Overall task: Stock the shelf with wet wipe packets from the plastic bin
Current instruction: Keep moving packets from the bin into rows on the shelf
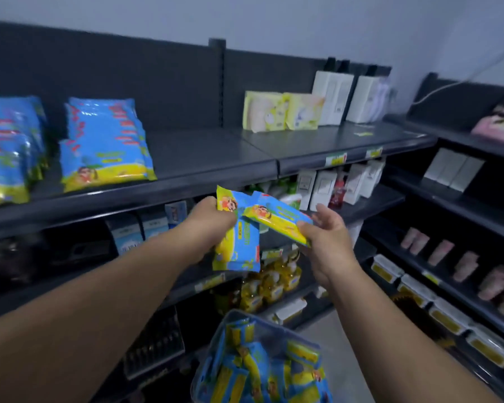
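The shelf [204,158] is carrying stacked wet wipe packets [105,146] at its left. The plastic bin [233,315] is sitting below, holding many more. The left hand [207,225] is gripping a packet [239,248]; the right hand [326,242] is pinching a second packet [277,219], apparently separating them for placing.

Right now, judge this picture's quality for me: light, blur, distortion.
Head view: dim bluish light, the lower shelves in deep shadow. Head view: soft blur throughout, so print on the wet wipe packets being held is unreadable. Head view: the wide angle bows the top shelf along its front edge. Head view: small glints on the shelved blue packets.
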Tool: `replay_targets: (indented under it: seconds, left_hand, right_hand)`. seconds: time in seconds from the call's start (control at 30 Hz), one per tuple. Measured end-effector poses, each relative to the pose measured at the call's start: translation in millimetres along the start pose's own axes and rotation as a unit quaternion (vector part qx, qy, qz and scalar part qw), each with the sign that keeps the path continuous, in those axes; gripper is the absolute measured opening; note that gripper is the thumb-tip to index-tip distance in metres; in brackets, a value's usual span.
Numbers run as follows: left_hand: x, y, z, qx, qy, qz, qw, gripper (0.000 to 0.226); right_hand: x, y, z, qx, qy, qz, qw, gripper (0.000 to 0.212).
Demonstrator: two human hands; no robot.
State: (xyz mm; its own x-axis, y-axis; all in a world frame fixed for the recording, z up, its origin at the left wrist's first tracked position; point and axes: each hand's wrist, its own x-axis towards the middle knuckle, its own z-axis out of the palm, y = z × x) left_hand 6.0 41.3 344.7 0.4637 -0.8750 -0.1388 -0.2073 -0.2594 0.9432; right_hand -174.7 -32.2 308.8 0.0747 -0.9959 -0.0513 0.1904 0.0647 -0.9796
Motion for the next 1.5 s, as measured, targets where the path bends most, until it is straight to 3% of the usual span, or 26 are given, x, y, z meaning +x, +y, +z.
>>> replay_targets:
  seconds: [0.1, 0.17, 0.37, 0.47, 0.63, 0.8, 0.93, 1.03, 1.13, 1.3, 1.5]
  left_hand:
    - [-8, 18, -29, -0.081, 0.024, 0.011, 0.996, 0.015]
    - [-14, 29, -49, -0.098, 0.046, 0.027, 0.994, 0.009]
    - [-22, 45, -99, -0.208, 0.104, 0.003, 0.972, 0.002]
    - [-28, 49, -119, -0.27, 0.086, -0.021, 0.959, 0.008]
    - [-40, 50, -147, -0.363, 0.043, -0.035, 0.93, 0.012]
    - [-48, 43, -175, -0.384, 0.035, -0.033, 0.922, 0.017]
    - [-43, 36, -203, -0.232, 0.128, 0.01, 0.964, 0.008]
    - [-41, 30, -220, -0.08, 0.189, 0.067, 0.977, 0.023]
    - [-34, 23, -233, 0.028, 0.218, 0.075, 0.973, 0.008]
    - [-15, 19, -241, 0.164, 0.243, 0.032, 0.955, 0.022]
    - [8, 15, -232, 0.245, 0.245, -0.005, 0.938, 0.034]
  right_hand:
    - [-9, -19, 22, 0.03, -0.015, -0.006, 0.999, 0.078]
    - [-16, -31, 37, 0.042, -0.029, 0.005, 0.999, 0.08]
    - [-40, -52, 86, 0.062, -0.077, 0.012, 0.995, 0.045]
    - [-51, -54, 112, 0.08, -0.103, 0.028, 0.991, 0.03]
    - [-67, -62, 153, 0.107, -0.168, 0.043, 0.979, 0.027]
    - [-73, -65, 188, 0.092, -0.212, 0.067, 0.971, 0.026]
    - [-62, -67, 213, 0.07, -0.217, 0.039, 0.973, 0.035]
    - [-52, -69, 231, 0.034, -0.228, 0.003, 0.973, 0.027]
    - [-42, -68, 247, 0.006, -0.255, -0.027, 0.966, 0.027]
    - [-19, -64, 266, -0.043, -0.279, -0.061, 0.957, 0.035]
    - [5, -52, 278, -0.111, -0.306, -0.056, 0.944, 0.041]
